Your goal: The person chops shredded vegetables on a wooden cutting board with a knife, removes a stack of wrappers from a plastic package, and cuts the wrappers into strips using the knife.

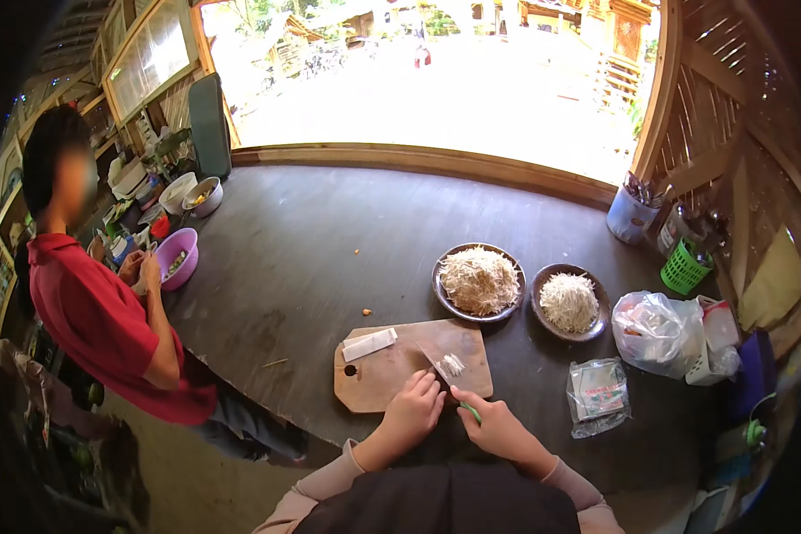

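Observation:
My right hand point(497, 430) is wrapped round the green handle of a knife point(440, 367), its blade angled across a wooden cutting board point(387, 387). Just left of the blade, my left hand point(415, 406) presses down with fingers bent together; whatever lies under the fingertips is hidden. Thin white strips point(452, 364) lie on the board to the right of the blade. A long white block point(369, 344) rests near the board's upper left edge, above its round hole.
Behind the board stand a larger plate point(440, 298) and a smaller plate point(599, 327), both heaped with pale shreds. A clear packet point(598, 392) and a plastic bag point(654, 331) lie to the right. At the left, a person in a red shirt point(107, 329) works over a purple bowl point(190, 245).

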`<act>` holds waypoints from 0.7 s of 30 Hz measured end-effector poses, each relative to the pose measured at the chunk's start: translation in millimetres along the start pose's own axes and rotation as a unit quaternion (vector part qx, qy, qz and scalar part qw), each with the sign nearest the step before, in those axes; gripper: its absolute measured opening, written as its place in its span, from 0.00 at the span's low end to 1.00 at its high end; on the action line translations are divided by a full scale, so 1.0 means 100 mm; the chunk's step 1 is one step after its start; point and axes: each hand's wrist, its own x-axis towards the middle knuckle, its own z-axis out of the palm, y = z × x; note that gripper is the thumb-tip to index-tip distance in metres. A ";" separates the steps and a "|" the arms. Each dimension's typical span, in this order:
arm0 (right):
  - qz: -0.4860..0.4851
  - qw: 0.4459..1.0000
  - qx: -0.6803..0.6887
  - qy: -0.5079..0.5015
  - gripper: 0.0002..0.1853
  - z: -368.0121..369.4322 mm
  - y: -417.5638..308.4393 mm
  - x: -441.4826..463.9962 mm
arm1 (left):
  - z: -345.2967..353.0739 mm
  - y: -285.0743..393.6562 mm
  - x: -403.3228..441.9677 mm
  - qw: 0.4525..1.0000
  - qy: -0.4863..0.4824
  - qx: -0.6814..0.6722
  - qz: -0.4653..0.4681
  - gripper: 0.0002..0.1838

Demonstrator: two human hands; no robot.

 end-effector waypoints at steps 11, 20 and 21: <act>-0.004 1.000 -0.015 -0.004 0.20 0.00 -0.03 0.03 | 0.00 -0.02 -0.01 1.000 -0.013 0.008 0.016 0.13; 0.012 1.000 -0.005 -0.013 0.20 -0.06 -0.09 0.03 | -0.01 -0.03 0.00 1.000 -0.016 -0.009 0.007 0.13; 0.034 0.999 -0.003 -0.021 0.20 -0.05 -0.11 0.03 | -0.02 -0.02 0.01 1.000 -0.014 -0.006 0.012 0.12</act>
